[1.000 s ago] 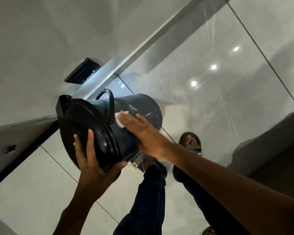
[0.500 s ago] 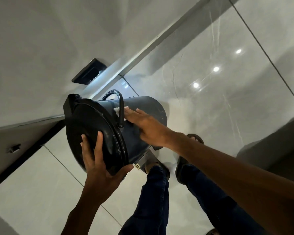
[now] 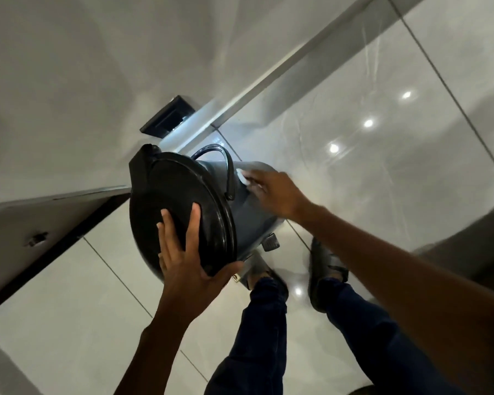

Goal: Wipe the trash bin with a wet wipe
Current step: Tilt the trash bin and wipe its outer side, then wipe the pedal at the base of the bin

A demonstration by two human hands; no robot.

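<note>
One trash bin [image 3: 248, 220], tilted: left hand [image 3: 188, 269] grips its lid [image 3: 177, 212]; right hand [image 3: 277, 195] presses one wipe [image 3: 241, 175] flat

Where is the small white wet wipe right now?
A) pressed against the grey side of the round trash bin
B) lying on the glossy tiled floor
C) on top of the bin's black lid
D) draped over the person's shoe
A: the right hand presses the white wet wipe onto the grey bin wall, beside the black carrying handle.
</note>
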